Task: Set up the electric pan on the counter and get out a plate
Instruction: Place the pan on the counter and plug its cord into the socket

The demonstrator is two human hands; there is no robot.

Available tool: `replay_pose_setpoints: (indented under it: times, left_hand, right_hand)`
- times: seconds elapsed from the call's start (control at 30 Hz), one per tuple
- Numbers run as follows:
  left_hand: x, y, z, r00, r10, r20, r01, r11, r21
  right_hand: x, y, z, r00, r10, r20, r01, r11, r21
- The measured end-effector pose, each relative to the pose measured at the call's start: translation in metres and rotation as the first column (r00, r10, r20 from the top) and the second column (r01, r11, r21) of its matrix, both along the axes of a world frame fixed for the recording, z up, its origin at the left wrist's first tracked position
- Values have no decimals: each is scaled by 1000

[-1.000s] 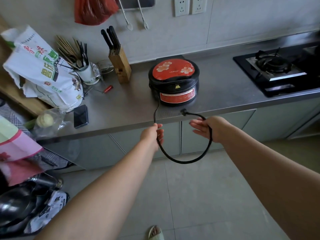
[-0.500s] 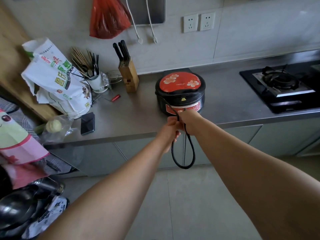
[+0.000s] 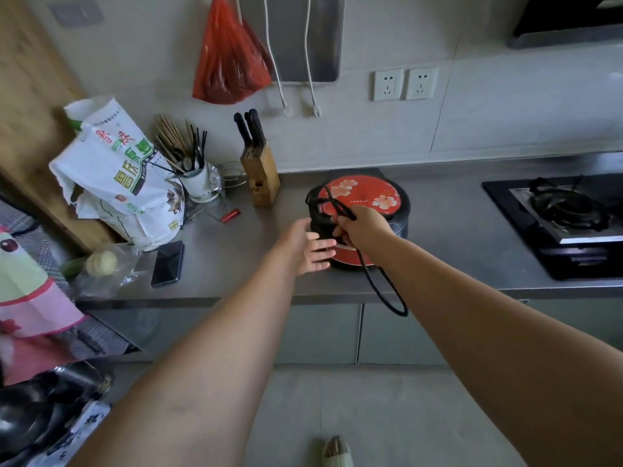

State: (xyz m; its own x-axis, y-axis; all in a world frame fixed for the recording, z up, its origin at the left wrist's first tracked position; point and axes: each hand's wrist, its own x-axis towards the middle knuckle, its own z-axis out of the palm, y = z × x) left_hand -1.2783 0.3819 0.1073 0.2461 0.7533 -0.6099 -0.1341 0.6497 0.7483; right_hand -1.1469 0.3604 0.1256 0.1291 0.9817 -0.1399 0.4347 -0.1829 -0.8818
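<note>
The electric pan is round and black with a red flowered lid, and it sits on the grey steel counter near the front edge. Its black power cord loops over the lid's left side and hangs below the counter edge. My right hand is closed on the cord at the pan's front left. My left hand is just left of it, fingers spread, touching the pan's side by the cord. No plate is in view.
Two wall sockets sit above the pan. A knife block, a utensil cup, a white printed bag, a phone and a red lighter lie to the left. A gas hob is on the right.
I have stepped closer to the counter. Both hands rose from below the counter edge to the pan, gathering the cord's wide loop up onto the lid's left side.
</note>
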Motion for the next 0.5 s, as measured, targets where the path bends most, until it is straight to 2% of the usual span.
replay_pose_setpoints:
  times: [0.07,0.13,0.23,0.3,0.4,0.5]
  left_hand:
    - [10,33,13,984,114,138,-112,993,-22]
    - [20,70,20,943,207,261,-199,978,-55]
    - [31,140,23,913,303,274,-290,953,-87]
    - [33,181,24,890,366,274,-343,931,-128]
    - [36,230,30,835,459,303,-417,888,-196]
    - [35,268,31,809,529,254,-482,846,-229]
  right_hand:
    - [12,21,9,981,75,180,-95,990,105]
    - [27,43,15,946,133,297,-178,975,130]
    - [55,84,23,908,212,361,-275,952,131]
    - [69,113,30,909,231,346,-291,948,132]
    - [87,156,38,944,221,246,-267,949,169]
    - [104,193,40,961,215,171,-250,944,217]
